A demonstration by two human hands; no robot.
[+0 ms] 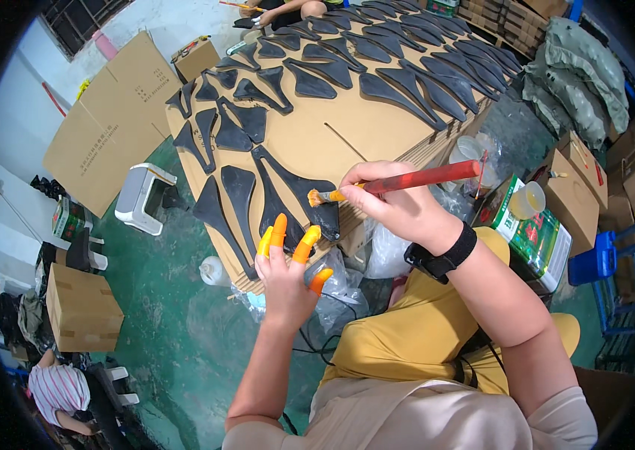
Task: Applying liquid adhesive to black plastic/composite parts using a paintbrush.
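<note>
My right hand point(401, 201) grips a paintbrush point(437, 178) with a red handle, closed around it near the bristle end. The pale, orange-stained bristles touch or hover just over a glossy black, forked piece shaped like a bicycle saddle shell point(325, 225); I cannot tell which. My left hand point(286, 277) is open at the near end of this piece, with orange and yellow finger cots on its spread fingers. Its fingertips reach the near edge of the piece, while the thumb stands apart. Beside it lie more slender black saddle pieces point(236, 196).
Rows of black saddle pieces point(377, 91) cover stacked cardboard point(362, 127). To the right, a plastic cup point(527, 200) stands on a green tin point(538, 240), near cartons point(572, 187). A white stool point(145, 199) is at left. Other people sit at the far edge and lower left.
</note>
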